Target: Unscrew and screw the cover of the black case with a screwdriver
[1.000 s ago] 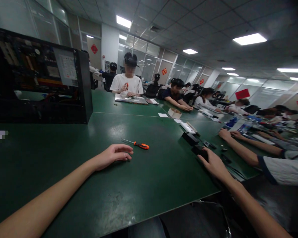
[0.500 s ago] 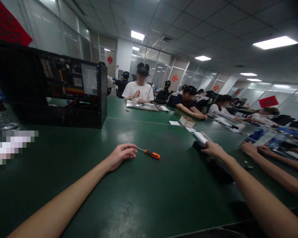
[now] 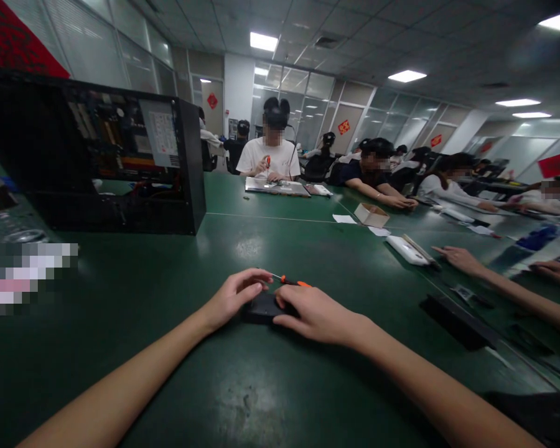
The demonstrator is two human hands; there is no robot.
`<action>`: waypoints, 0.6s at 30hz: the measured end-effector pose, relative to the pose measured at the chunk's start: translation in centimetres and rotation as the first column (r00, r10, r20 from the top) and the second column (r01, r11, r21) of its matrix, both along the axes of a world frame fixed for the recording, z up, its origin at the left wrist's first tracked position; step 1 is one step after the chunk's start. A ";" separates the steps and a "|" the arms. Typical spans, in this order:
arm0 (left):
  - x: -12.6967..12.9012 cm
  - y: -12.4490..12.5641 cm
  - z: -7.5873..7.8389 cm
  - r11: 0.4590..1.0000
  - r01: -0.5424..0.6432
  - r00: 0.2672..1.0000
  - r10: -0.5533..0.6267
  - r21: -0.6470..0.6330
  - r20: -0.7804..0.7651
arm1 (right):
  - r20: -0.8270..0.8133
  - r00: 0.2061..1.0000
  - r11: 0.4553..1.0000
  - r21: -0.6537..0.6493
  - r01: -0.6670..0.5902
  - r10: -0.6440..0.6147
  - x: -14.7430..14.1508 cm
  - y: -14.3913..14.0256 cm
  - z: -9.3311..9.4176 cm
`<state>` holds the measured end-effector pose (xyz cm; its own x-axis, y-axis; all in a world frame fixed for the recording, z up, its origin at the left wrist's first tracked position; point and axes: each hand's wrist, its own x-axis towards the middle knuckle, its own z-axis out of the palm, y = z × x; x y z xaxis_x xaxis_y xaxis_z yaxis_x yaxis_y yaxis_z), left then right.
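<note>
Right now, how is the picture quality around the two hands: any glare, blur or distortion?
Head view: dim; ceiling lights leave pale glare on the green table. Left hand and right hand are slightly soft, and the small black device between them shows little detail. Edges curve from the wide lens.

Small flat black device (image 3: 261, 307), lying flat on green table (image 3: 168, 348), mostly covered by fingers at both ends. Orange-handled screwdriver (image 3: 293, 282) lies flat just behind the device, touching or nearly so.

orange screwdriver (image 3: 295, 282), green table (image 3: 168, 348)
</note>
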<state>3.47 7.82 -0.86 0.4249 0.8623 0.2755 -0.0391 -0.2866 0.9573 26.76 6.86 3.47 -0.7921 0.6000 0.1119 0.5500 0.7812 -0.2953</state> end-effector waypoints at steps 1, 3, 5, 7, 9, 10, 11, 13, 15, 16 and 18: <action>0.1 -0.2 0.1 1.000 0.022 0.999 -0.022 0.012 -0.042 | -0.044 0.999 1.000 0.008 -0.016 0.016 0.2 0.8 -0.3; 0.3 -0.6 0.4 0.998 0.039 0.985 -0.032 0.044 -0.169 | -0.148 0.989 0.999 0.033 0.022 -0.017 1.2 2.7 -0.8; 0.5 -1.1 0.8 0.995 0.062 0.958 -0.036 0.083 -0.283 | -0.207 0.970 0.990 0.029 0.137 -0.129 2.5 4.3 -1.7; 0.8 -1.5 1.1 0.984 0.075 0.928 -0.010 0.159 -0.373 | -0.202 0.956 0.975 0.008 0.220 -0.214 3.5 5.2 -2.9; 1.1 -1.9 1.2 0.968 0.089 0.905 0.019 0.233 -0.424 | -0.187 0.960 0.977 -0.015 0.211 -0.210 4.2 5.4 -4.3; 1.2 -2.0 1.2 0.963 0.093 0.898 0.030 0.255 -0.440 | -0.199 0.961 0.982 -0.025 0.189 -0.190 4.4 5.3 -4.9; 1.3 -2.1 1.2 0.958 0.091 0.892 0.043 0.272 -0.451 | -0.231 0.957 0.984 -0.030 0.175 -0.177 4.5 5.2 -5.2; 1.6 -2.1 1.1 0.954 0.075 0.881 0.072 0.289 -0.467 | -0.353 0.917 0.982 -0.028 0.188 -0.186 4.6 4.8 -5.3; 1.8 -2.2 1.0 0.953 0.044 0.873 0.110 0.300 -0.476 | -0.522 0.822 0.967 -0.023 0.255 -0.230 4.6 4.6 -4.3; 1.9 -2.2 0.9 0.952 0.028 0.869 0.127 0.305 -0.478 | -0.603 0.756 0.955 -0.033 0.295 -0.254 4.6 4.5 -3.4; 2.1 -2.2 0.7 0.948 0.001 0.864 0.160 0.319 -0.477 | -0.728 0.628 0.937 -0.055 0.345 -0.274 4.5 4.3 -1.1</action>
